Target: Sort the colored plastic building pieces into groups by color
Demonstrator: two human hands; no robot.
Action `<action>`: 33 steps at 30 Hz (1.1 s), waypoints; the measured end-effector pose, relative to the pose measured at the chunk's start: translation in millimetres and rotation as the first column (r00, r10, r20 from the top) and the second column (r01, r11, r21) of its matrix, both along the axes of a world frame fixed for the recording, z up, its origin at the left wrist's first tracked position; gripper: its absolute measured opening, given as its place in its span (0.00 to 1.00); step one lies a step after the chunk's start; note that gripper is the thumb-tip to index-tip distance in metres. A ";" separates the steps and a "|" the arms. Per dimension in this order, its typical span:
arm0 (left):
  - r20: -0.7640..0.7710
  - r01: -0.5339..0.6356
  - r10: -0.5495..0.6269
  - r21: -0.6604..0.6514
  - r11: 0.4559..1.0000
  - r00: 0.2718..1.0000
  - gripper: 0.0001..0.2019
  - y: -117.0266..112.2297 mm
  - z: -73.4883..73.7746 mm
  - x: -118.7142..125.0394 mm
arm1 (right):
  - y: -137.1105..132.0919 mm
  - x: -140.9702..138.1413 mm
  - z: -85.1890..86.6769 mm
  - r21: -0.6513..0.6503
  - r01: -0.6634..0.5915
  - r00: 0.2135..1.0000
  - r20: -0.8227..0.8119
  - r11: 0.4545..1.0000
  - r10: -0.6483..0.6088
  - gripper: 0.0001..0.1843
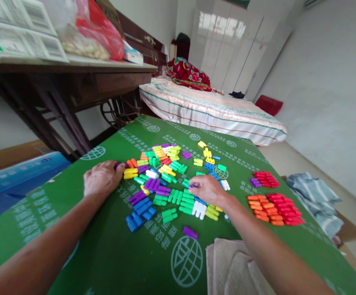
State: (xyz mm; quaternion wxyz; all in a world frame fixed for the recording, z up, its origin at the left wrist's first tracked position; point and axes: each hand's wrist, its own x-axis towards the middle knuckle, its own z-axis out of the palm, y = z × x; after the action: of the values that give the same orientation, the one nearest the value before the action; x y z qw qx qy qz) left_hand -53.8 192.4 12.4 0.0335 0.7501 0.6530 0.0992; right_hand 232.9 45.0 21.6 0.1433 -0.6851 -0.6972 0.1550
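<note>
A heap of small plastic pieces in many colours (162, 180) lies in the middle of a green printed board (110, 250). My left hand (102, 179) rests at the heap's left edge, fingers curled over a purple piece (116, 165). My right hand (207, 189) sits on the heap's right side and pinches a small purple piece (193, 186) between thumb and fingertips. Sorted apart on the right lie a red group (265, 178) with a couple of purple pieces, and an orange and red group (276, 209).
A lone purple piece (190, 232) lies near the front. A folded beige cloth (233, 266) sits at the board's near edge. A dark wooden table (64, 82) stands to the left, a bed (208, 110) behind, and a grey cloth (319, 200) on the floor right.
</note>
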 end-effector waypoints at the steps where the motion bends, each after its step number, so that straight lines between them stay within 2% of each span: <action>1: -0.003 -0.010 0.010 0.002 1.000 1.000 0.31 0.4 -0.5 0.4 | 1.4 7.7 -3.1 -0.002 0.050 0.996 -0.073 0.999 -0.050 0.08; 3: -0.008 -0.028 0.028 0.002 1.000 1.000 0.30 2.1 -1.8 0.8 | 4.3 27.5 -8.1 -0.022 0.149 0.976 -0.157 0.989 -0.151 0.09; 5: -0.011 -0.038 0.038 0.000 0.999 0.999 0.29 5.1 -3.7 0.0 | 5.5 51.9 -10.3 -0.037 0.247 0.958 -0.141 0.968 -0.249 0.08; 8: -0.013 -0.039 0.039 -0.013 0.999 0.999 0.30 10.9 -7.0 -2.6 | 0.5 90.6 -8.6 -0.033 0.401 0.916 -0.014 0.916 -0.401 0.08; 11: -0.016 -0.038 0.038 -0.023 0.999 0.999 0.30 15.1 -8.6 -4.3 | -10.9 122.1 -7.1 -0.030 0.543 0.834 0.139 0.839 -0.535 0.07; 14: -0.013 -0.041 0.041 -0.032 0.999 0.999 0.31 15.4 -7.4 -3.8 | -22.8 143.1 -9.8 -0.046 0.629 0.759 0.254 0.776 -0.600 0.07; 17: -0.013 -0.045 0.045 -0.039 0.998 0.999 0.32 14.1 -5.9 -2.0 | -31.6 158.7 -11.3 -0.073 0.658 0.730 0.309 0.750 -0.610 0.12; 19: -0.015 -0.044 0.043 -0.037 0.998 0.999 0.32 13.6 -5.8 -1.2 | -36.0 168.9 -9.0 -0.085 0.652 0.734 0.320 0.753 -0.599 0.14; 21: -0.018 -0.044 0.044 -0.035 0.998 0.999 0.32 13.7 -6.2 -0.9 | -39.3 178.7 -5.3 -0.098 0.618 0.763 0.316 0.780 -0.564 0.13; 24: -0.026 -0.044 0.043 -0.039 0.998 0.999 0.32 14.2 -6.7 -0.6 | -43.0 188.7 -2.8 -0.136 0.515 0.835 0.303 0.847 -0.459 0.17; 28: -0.034 -0.036 0.035 -0.031 0.999 0.999 0.32 14.7 -7.1 0.0 | -45.8 190.3 -11.2 -0.207 0.355 0.916 0.273 0.912 -0.294 0.26; 30: -0.039 -0.038 0.036 -0.029 0.999 0.999 0.33 15.2 -7.6 -0.1 | -46.2 189.0 -17.2 -0.222 0.317 0.928 0.272 0.922 -0.253 0.25; 33: -0.049 -0.044 0.042 -0.028 0.999 0.998 0.34 16.2 -9.0 -1.3 | -45.2 187.7 -23.9 -0.214 0.311 0.924 0.296 0.926 -0.242 0.16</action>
State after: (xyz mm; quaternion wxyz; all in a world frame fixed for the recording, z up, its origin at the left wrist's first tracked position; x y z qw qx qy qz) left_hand -55.2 208.6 3.4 0.0267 0.7375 0.6710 0.0720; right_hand 420.6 -0.2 -2.3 -0.0202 -0.8045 -0.5794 0.1293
